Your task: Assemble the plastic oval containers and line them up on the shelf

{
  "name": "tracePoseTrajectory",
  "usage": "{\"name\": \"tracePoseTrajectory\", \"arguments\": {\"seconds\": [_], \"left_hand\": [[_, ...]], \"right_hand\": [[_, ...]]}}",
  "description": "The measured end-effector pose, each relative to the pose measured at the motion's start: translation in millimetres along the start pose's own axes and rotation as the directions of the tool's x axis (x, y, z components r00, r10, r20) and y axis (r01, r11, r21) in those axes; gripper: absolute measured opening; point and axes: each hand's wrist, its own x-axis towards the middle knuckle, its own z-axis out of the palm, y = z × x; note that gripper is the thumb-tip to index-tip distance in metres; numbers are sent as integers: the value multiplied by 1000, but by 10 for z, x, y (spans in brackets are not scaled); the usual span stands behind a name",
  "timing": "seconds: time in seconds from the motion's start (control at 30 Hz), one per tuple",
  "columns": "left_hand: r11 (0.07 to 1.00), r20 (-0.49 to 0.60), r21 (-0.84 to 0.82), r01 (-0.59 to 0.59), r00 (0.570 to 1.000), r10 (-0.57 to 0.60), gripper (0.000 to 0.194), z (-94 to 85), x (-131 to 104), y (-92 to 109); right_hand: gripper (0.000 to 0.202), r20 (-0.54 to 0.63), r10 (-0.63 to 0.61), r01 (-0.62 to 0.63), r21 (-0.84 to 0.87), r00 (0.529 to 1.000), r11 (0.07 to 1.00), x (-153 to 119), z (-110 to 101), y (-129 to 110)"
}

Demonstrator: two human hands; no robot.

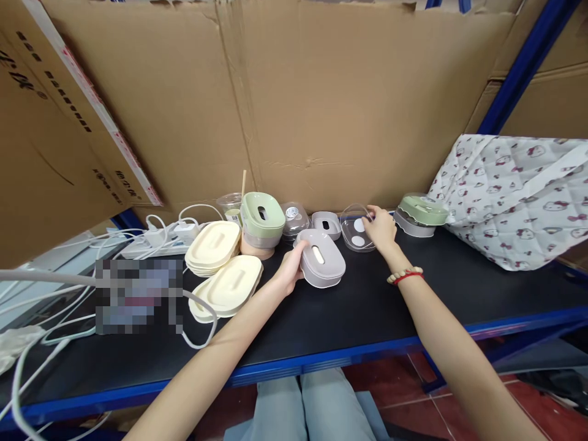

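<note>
My left hand (291, 268) is closed round the left side of a grey plastic box (321, 260) with a pale oval piece in its top. My right hand (380, 228) pinches the rim of a clear plastic cover (351, 223), which carries round white stickers. Between them, farther back, lies a grey oval piece (327, 225) with a dark slot. Another clear cover (294, 220) stands behind the box. Left of it, a green slotted lid (263, 214) tops a stack of similar pieces.
Cream oval lids (225, 286) lie piled at the left, near white cables and a power strip (154, 246). Green and grey pieces (421, 211) sit right of my right hand, beside a quilted patterned bag (523, 196). A cardboard wall (358, 104) closes off the back of the black table (349, 321).
</note>
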Motion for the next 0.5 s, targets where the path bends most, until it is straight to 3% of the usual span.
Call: {"name": "tracePoseTrajectory", "arguments": {"seconds": [0.07,0.2,0.3,0.4,0.5], "left_hand": [[1000,1,0,4,1000,-4,20,16,-13,7],[998,22,-55,-5,1000,6,25,35,-19,26],[995,51,-96,-39,998,44,34,22,0,41],[988,46,-131,-87,995,93,40,3,15,43],[977,59,-181,-114,990,127,41,-1,11,29]], "right_hand": [[26,-51,-73,75,39,996,996,-40,-76,-123],[29,-144,-300,319,134,943,938,-258,-143,-426],[29,-13,-488,486,123,873,865,-505,-113,-615],[27,106,-589,577,126,801,807,-727,-64,-731],[28,160,-581,553,188,798,812,-852,-16,-775]]}}
